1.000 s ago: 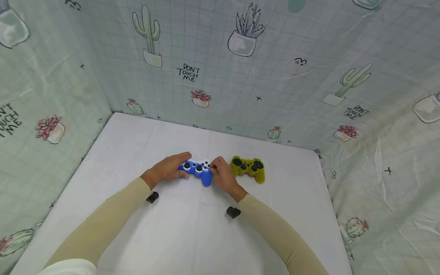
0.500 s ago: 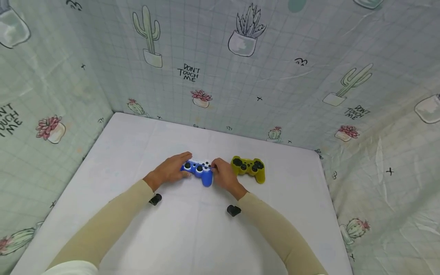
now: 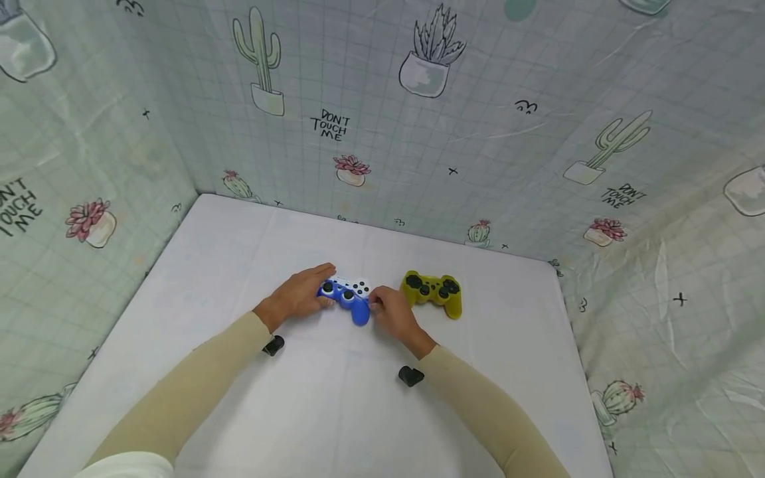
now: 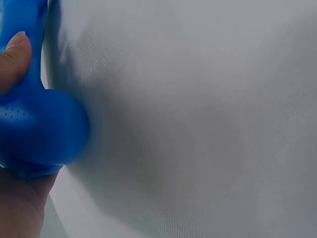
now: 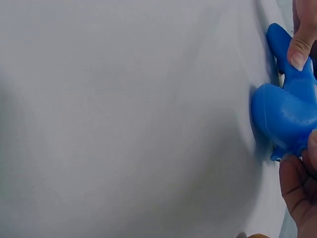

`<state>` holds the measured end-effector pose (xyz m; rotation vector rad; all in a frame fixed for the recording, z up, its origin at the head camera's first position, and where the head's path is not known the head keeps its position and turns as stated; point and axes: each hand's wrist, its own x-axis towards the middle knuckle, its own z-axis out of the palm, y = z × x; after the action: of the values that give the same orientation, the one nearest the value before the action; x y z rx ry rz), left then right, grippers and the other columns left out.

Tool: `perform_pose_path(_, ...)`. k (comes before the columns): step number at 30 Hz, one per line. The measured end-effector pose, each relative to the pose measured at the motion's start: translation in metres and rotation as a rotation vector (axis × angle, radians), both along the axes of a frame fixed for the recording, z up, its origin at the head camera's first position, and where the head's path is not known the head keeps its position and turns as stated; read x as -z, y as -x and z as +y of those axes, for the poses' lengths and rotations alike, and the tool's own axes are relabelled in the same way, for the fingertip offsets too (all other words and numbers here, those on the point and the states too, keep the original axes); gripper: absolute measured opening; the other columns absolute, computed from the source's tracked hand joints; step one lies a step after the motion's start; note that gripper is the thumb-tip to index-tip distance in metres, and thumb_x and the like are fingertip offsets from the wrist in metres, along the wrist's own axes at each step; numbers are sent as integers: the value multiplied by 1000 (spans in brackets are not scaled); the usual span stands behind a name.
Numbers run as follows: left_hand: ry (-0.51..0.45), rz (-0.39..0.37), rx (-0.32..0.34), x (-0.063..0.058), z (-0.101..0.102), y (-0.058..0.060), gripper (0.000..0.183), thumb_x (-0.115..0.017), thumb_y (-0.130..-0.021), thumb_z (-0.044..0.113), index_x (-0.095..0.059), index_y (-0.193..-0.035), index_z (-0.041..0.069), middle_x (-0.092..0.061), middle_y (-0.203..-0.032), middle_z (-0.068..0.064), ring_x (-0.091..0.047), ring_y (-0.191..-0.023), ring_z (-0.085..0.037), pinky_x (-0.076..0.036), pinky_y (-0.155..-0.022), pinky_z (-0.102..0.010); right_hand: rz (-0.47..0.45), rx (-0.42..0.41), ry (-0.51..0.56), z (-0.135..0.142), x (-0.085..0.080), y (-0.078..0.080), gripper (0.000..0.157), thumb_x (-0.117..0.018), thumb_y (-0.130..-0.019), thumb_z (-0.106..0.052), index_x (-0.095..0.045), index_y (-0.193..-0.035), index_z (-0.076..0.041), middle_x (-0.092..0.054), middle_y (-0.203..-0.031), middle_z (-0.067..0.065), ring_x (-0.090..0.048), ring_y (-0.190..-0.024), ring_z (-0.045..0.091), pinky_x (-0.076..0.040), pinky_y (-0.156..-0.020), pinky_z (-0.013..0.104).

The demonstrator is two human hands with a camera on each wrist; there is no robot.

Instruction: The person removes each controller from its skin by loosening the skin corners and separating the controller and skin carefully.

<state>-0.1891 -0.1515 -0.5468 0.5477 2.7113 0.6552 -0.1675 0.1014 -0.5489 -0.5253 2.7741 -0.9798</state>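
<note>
A white game controller (image 3: 360, 287) lies near the middle of the white table, its lower part wrapped in a blue silicone cover (image 3: 358, 310). White face and dark buttons show bare along its upper right. My left hand (image 3: 297, 292) grips the controller's left end, its thumb lying on the blue cover (image 4: 44, 129) in the left wrist view. At the right end, my right hand (image 3: 394, 312) pinches the cover's edge between thumb and bent fingers. The right wrist view shows those fingertips at the rim of the blue cover (image 5: 287, 114); the white shell is mostly hidden there.
A yellow-green controller (image 3: 433, 293) with black sticks lies just right of my right hand. Small black devices (image 3: 410, 376) sit under both wrists. Cactus-print cloth (image 3: 382, 133) walls the table (image 3: 335, 411) at the back and both sides.
My right hand has drawn slightly down towards me at the controller's right end. More of the white face and buttons now shows there. The left hand keeps its hold, barely shifted.
</note>
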Motion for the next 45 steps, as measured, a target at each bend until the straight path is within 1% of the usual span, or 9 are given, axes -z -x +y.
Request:
perform_pose_path(8,-2,11,0,2,0,0,79,-72,-97,35,-37,-160,3,-32,-170,-15,-34,-157,-37,-29,-128,-52,6,-12,-56,-4,-4,-2,7,-64,-101,-4,-67,-108,-5,-67,-103,7,-61,-93,18,-57,-88,33)
perform_pose_path(15,-24,14,-2,3,1,-1,80,-73,-97,36,-37,-160,2,-33,-170,-16,-35,-156,-38,-30,-127,-52,-18,10,-106,-10,-15,5,21,-69,-100,-14,-66,-119,-8,-62,-112,6,-56,-100,18,-54,-91,35)
perform_pose_path(19,-30,15,-12,1,1,-2,80,-73,-96,37,-38,-159,2,-33,-170,-16,-35,-156,-38,-30,-127,-52,23,-50,-157,-20,-21,15,23,-66,-102,-19,-73,-122,-12,-61,-116,6,-55,-107,20,-53,-93,36)
perform_pose_path(23,-41,6,-24,2,3,-2,80,-74,-96,37,-38,-159,2,-34,-170,-16,-35,-156,-38,-31,-127,-52,38,-101,-244,-31,-26,24,17,-65,-102,-14,-78,-113,-10,-62,-115,5,-54,-110,21,-54,-97,35)
perform_pose_path(27,-44,-2,-39,2,3,-3,80,-74,-96,36,-39,-159,2,-34,-170,-15,-35,-156,-37,-31,-127,-52,-1,-128,-324,-37,-28,33,14,-64,-102,-10,-75,-110,-7,-63,-110,5,-53,-109,21,-53,-99,33)
perform_pose_path(30,-42,4,-38,1,3,-4,80,-75,-96,36,-39,-159,1,-34,-169,-15,-36,-156,-37,-32,-126,-52,-41,-157,-340,-39,-28,36,15,-61,-103,-9,-72,-112,-4,-63,-108,7,-51,-108,22,-52,-99,34)
perform_pose_path(37,-58,-6,-32,2,5,-3,79,-75,-96,34,-39,-158,1,-34,-169,-16,-35,-156,-38,-31,-127,-52,-140,-144,-197,-33,-29,41,15,-60,-104,-7,-71,-114,-5,-63,-105,8,-51,-105,22,-53,-94,34)
perform_pose_path(42,-51,-36,-45,-1,5,-3,80,-74,-96,36,-37,-160,3,-32,-171,-15,-33,-157,-38,-30,-127,-53,-172,-160,-67,-27,-28,47,17,-60,-104,-5,-74,-113,-3,-65,-103,10,-54,-99,22,-52,-89,34)
perform_pose_path(45,-44,-40,-44,-2,4,-3,81,-74,-97,36,-37,-160,3,-31,-171,-15,-33,-157,-38,-30,-127,-53,-194,-166,-33,-26,-27,50,18,-61,-104,-7,-75,-114,-3,-68,-106,9,-57,-99,20,-52,-89,33)
